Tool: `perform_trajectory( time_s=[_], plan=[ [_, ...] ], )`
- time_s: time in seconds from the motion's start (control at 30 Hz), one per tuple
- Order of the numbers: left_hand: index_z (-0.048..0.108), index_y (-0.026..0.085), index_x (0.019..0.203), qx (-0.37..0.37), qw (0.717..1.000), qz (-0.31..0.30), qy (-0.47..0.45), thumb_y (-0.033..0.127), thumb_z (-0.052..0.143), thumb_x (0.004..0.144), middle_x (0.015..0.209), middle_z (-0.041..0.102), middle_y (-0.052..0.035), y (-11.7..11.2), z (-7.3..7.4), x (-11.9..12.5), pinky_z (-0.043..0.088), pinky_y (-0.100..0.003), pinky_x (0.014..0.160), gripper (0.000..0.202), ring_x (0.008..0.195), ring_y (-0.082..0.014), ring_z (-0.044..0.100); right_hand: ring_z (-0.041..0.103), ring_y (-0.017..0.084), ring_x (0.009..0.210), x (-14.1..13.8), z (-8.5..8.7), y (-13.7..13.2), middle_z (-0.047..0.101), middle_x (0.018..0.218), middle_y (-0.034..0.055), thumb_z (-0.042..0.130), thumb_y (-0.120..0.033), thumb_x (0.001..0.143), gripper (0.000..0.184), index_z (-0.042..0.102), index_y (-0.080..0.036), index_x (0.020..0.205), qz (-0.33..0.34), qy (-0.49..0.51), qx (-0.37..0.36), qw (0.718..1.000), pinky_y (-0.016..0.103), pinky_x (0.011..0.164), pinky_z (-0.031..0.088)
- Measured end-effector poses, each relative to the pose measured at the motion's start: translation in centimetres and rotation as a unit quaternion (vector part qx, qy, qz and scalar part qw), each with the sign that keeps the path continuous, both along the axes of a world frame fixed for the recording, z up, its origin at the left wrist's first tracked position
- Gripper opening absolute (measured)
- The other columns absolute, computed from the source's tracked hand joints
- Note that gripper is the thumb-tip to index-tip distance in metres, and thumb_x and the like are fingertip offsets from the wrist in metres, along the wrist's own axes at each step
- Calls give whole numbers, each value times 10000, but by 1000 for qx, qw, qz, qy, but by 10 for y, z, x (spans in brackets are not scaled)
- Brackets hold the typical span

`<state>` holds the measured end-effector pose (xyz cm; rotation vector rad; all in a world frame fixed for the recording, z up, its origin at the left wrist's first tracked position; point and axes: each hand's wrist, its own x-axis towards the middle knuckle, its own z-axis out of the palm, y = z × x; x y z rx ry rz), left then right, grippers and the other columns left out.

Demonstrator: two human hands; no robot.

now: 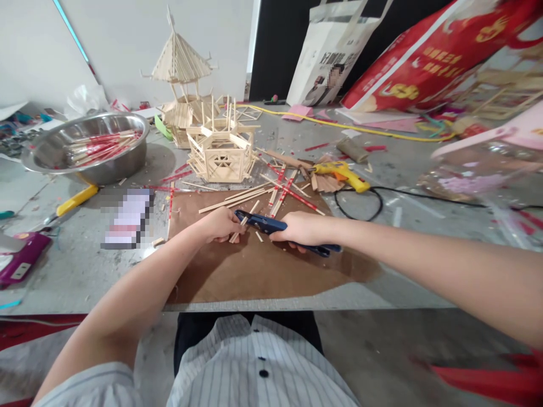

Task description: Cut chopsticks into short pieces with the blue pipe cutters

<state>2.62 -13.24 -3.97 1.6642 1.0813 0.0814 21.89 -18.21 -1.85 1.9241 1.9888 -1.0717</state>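
A gray counter spans the frame, littered with red scraps and wood bits, a brown sheet covering its lower centre. On that sheet, mid-frame, the left hand is closed around thin wooden sticks, while the right hand wraps the handles of a blue cutter, its jaws at the sticks. Behind, upper centre, stand a hexagonal stick frame and a roofed stick pavilion. A steel bowl of red-marked sticks sits at left; a yellow glue gun lies right of centre. A pale wall fills the upper left; a white bag and red bag lean upper right. Gray floor shows below.
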Motion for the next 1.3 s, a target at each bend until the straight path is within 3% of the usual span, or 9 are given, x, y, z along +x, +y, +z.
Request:
perform_trajectory(
  time_s=[0.83, 1.07, 1.2, 1.3],
  plan=[
    [506, 122, 526, -10, 1000, 5, 2, 167, 507, 715, 428, 538, 30, -2, 4, 2, 188, -175, 280, 194, 236, -28, 315, 572, 135, 415, -3, -2, -2, 617, 545, 42, 508, -346, 703, 238, 532, -153, 565, -4, -24, 19, 1000, 229, 482, 438],
    [511, 129, 530, 28, 999, 7, 18, 190, 514, 708, 440, 538, 34, -3, 3, 2, 213, -174, 292, 188, 254, -29, 322, 543, 112, 395, -7, 1, -1, 590, 547, 23, 533, -329, 722, 227, 508, -149, 587, -32, -16, -45, 998, 233, 456, 437],
    [509, 134, 547, 45, 999, 1, 15, 192, 514, 703, 444, 535, 39, -2, 1, 1, 214, -170, 294, 167, 259, -32, 330, 537, 117, 380, -11, 2, -7, 591, 535, 38, 469, -523, 747, 418, 526, -147, 575, -54, -19, 9, 998, 244, 464, 445],
    [509, 131, 546, 49, 999, -9, 11, 192, 511, 699, 444, 534, 37, -3, 1, 0, 215, -168, 296, 165, 259, -31, 332, 545, 141, 383, -12, 4, -10, 611, 556, 90, 234, -732, 725, 694, 551, -135, 570, -79, -17, 22, 997, 272, 453, 453]
  ],
)
